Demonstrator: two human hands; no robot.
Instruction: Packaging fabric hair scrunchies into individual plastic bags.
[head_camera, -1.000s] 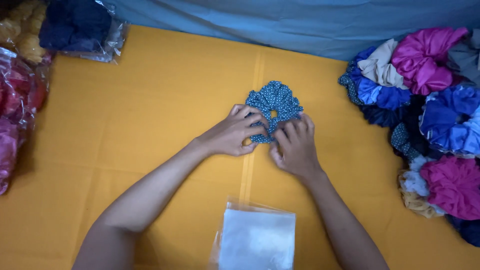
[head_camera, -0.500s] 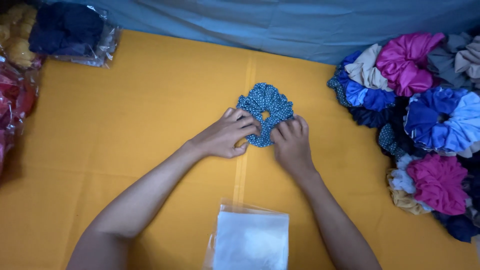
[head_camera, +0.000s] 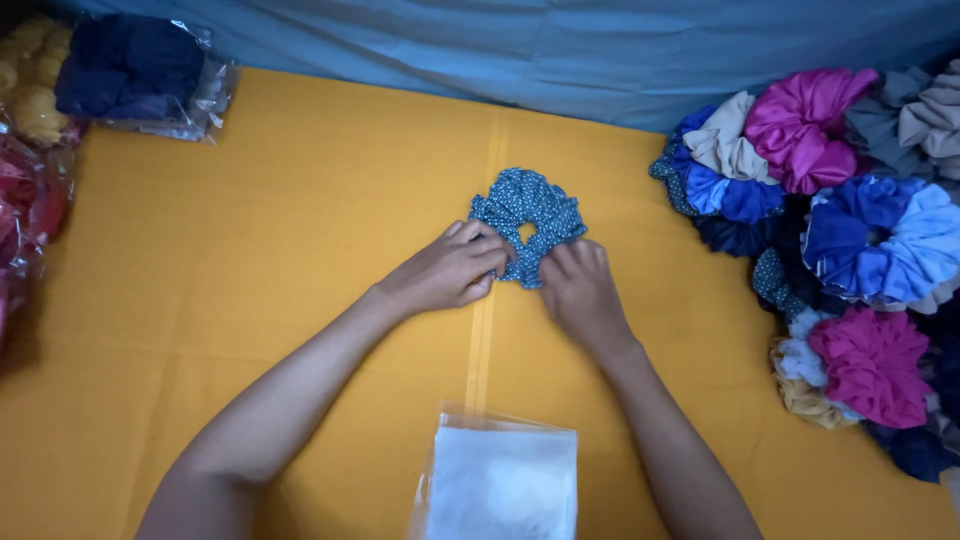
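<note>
A blue scrunchie with small white dots (head_camera: 530, 215) lies flat on the orange cloth (head_camera: 300, 240) near the middle. My left hand (head_camera: 447, 268) pinches its near left edge with curled fingers. My right hand (head_camera: 579, 290) grips its near right edge. Both hands rest on the cloth, side by side, almost touching. The far half of the scrunchie and its centre hole show; the near rim is hidden under my fingers.
A heap of scrunchies (head_camera: 850, 240) in blue, pink, beige and grey fills the right side. A stack of clear plastic bags (head_camera: 500, 480) lies near the front edge. Bagged scrunchies, dark blue (head_camera: 135, 70), yellow and red (head_camera: 25, 210), sit at the left. Blue fabric (head_camera: 560, 50) lines the back.
The hands and the dotted scrunchie hold nearly the same pose; the fingers have shifted slightly along its near edge. The view has drifted a little.
</note>
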